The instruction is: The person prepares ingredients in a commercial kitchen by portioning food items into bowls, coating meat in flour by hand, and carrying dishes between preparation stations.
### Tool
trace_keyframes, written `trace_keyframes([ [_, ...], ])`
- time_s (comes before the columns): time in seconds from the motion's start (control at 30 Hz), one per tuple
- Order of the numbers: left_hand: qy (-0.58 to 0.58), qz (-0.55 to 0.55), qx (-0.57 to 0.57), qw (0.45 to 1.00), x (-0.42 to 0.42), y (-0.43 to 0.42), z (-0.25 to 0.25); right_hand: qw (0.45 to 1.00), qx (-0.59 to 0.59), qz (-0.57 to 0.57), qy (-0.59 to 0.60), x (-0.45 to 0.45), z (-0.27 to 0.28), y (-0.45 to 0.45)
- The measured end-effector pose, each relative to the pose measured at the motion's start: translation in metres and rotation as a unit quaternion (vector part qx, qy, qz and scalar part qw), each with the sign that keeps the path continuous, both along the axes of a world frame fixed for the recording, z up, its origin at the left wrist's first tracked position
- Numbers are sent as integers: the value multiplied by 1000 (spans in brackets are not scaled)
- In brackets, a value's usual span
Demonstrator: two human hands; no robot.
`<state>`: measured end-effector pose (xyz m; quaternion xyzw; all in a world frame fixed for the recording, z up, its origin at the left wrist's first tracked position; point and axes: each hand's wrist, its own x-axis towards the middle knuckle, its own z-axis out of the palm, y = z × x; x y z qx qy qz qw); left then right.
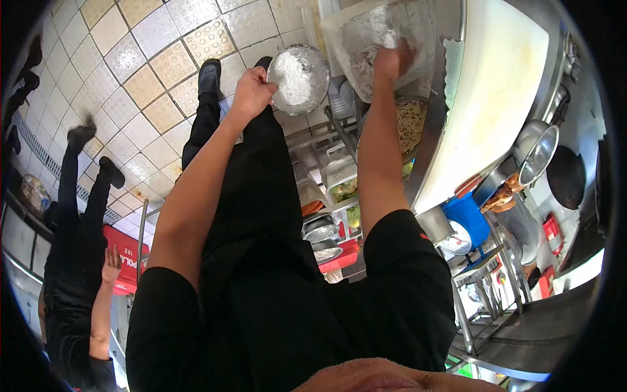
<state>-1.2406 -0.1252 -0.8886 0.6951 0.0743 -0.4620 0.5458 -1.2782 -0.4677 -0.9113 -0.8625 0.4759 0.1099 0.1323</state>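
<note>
My left hand [253,95] grips the near left rim of a round metal bowl [325,65] holding a heap of white powder [297,80]. It is held out over the floor, beside a pale plastic tub [428,49]. Inside that tub is my right hand [395,60], among white powder and whitish clumps. The fingers are smeared by motion and partly covered by white, so what they hold is unclear. Just below the tub, a container of noodle-like strands [410,127] shows beside my right forearm.
A white cutting board [493,98] runs along the right. Below the counter are a rack with baskets [341,171], a dial scale [457,238] and a blue container [469,219]. Another person [72,274] stands at left near a red box [127,264].
</note>
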Motion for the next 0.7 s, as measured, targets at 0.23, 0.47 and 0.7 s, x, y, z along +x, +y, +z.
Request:
trace_keyframes([
  [0.23,23,2,15,1000,6,-1,4,997,30,68,-27,-14,68,33],
  [0.47,19,8,33,999,9,5,0,973,76,219,-12,15,2,11],
  [0.7,30,83,46,995,7,16,26,985,120,22,-120,-7,10,7],
])
